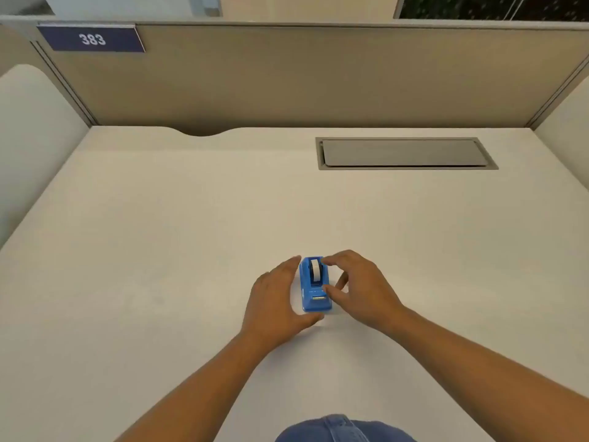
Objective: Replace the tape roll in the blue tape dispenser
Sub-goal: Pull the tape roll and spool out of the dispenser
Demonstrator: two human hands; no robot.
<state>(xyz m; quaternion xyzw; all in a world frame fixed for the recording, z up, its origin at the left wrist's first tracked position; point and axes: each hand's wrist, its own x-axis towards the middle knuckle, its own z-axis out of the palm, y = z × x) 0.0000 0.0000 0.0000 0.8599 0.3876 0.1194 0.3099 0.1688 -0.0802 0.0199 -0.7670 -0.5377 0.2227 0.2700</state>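
A small blue tape dispenser stands on the white desk, its cutter end toward me. A white tape roll sits upright in its cradle. My left hand lies flat against the dispenser's left side, fingers straight and thumb curling under the near end. My right hand hovers at the right side with fingers curved; the index finger reaches over the far top by the roll and the thumb touches the dispenser's right edge. Neither hand has lifted anything.
A grey recessed cable hatch is set into the desk at the back right. A beige partition with a blue "383" plate closes the far edge. Blue denim shows at the bottom.
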